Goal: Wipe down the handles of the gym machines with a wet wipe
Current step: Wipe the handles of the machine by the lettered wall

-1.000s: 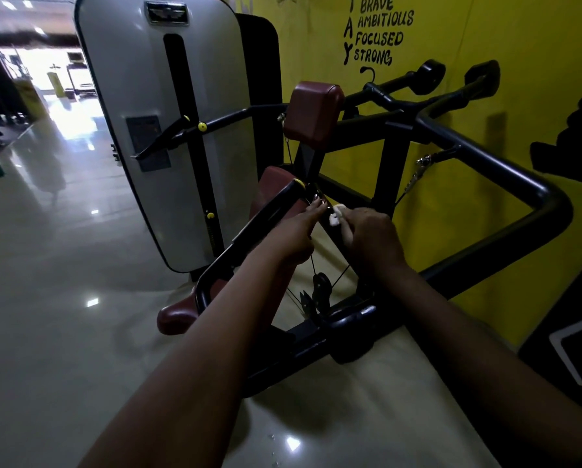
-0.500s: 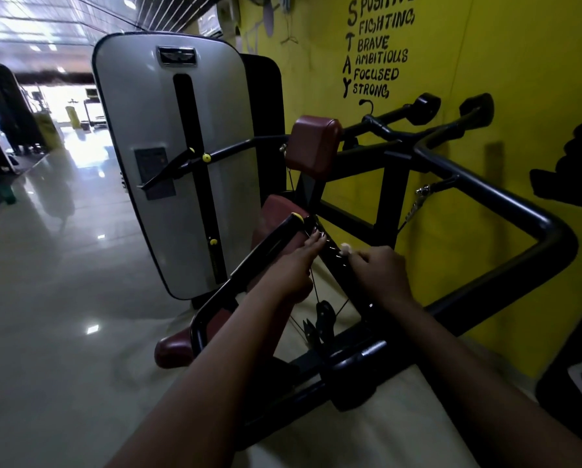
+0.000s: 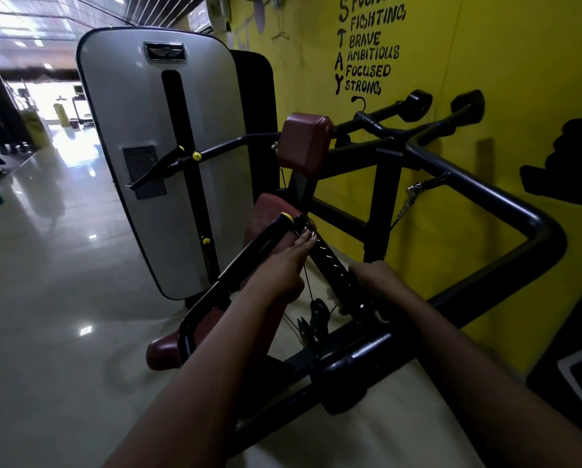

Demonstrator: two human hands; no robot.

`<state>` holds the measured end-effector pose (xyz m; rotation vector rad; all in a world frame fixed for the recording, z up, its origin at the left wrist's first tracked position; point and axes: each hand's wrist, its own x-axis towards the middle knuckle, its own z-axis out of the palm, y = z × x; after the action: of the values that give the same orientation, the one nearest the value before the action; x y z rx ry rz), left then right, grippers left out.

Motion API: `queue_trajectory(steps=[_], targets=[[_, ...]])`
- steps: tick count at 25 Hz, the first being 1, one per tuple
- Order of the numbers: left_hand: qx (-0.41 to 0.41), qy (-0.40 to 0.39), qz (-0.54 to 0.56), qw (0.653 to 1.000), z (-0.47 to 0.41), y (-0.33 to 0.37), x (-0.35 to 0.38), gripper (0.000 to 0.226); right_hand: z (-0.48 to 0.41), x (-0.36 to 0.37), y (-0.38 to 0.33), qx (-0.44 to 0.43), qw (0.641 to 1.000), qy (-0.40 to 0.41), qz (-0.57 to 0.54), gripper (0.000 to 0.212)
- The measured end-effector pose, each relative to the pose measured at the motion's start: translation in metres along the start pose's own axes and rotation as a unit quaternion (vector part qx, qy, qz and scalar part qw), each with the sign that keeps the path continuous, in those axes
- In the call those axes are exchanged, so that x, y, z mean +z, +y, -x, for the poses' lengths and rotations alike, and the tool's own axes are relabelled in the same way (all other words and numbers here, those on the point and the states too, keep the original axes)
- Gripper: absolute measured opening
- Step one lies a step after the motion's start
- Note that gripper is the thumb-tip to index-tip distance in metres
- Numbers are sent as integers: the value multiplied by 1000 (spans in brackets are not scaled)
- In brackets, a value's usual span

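Both hands on the machine's ribbed black handle [image 3: 330, 258], right of the grey weight cover [image 3: 141, 163].
On my feed the left hand [image 3: 283, 268] has straight fingers [image 3: 305, 243] touching the handle's upper end; the right hand [image 3: 377, 282] curls round its lower part. I cannot make out the wipe. The yellow wall [image 3: 485, 45] stands behind.

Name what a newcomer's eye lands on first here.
The yellow wall with black painted slogans fills the upper right. A tall grey shield stands left of centre. In the middle, the right hand grips the ribbed black handle low down while the left hand touches its top end.
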<state>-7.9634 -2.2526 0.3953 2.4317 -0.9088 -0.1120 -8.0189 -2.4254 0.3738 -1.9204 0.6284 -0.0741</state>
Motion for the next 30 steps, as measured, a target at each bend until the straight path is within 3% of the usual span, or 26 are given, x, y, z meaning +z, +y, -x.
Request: queue_trajectory(steps=[2,6,8,10,11,13,17,22,25,26,30], targets=[[0,5,-7,1000,-1,1,0,96,0,6,-5,-60,995,78,-5,25],[-5,2,-16,1000,-2,2,-2,92,7,10,-13,-182,976,62,-100,26],[-6,4,-25,1000,-1,3,-1,93,15,4,-3,-232,966,104,-41,24],[-6,3,-36,999,-1,4,0,93,17,0,1,-286,938,190,47,43],[-10,3,-42,999,-1,5,0,92,15,2,1,-318,922,207,82,37],[-16,2,-50,999,-2,8,-1,90,8,11,-7,-367,900,202,119,17],[-29,-1,-56,998,0,14,-2,85,8,11,-8,-406,899,148,76,20],[-46,3,-58,997,2,21,-2,85,17,23,1,-497,804,233,228,15],[-63,11,-47,997,3,27,0,84,6,19,-17,-449,862,186,143,23],[-67,15,-38,997,3,28,1,84,4,16,-18,-456,865,164,134,24],[-69,25,18,997,3,28,3,83,16,3,1,-532,797,190,215,14]])
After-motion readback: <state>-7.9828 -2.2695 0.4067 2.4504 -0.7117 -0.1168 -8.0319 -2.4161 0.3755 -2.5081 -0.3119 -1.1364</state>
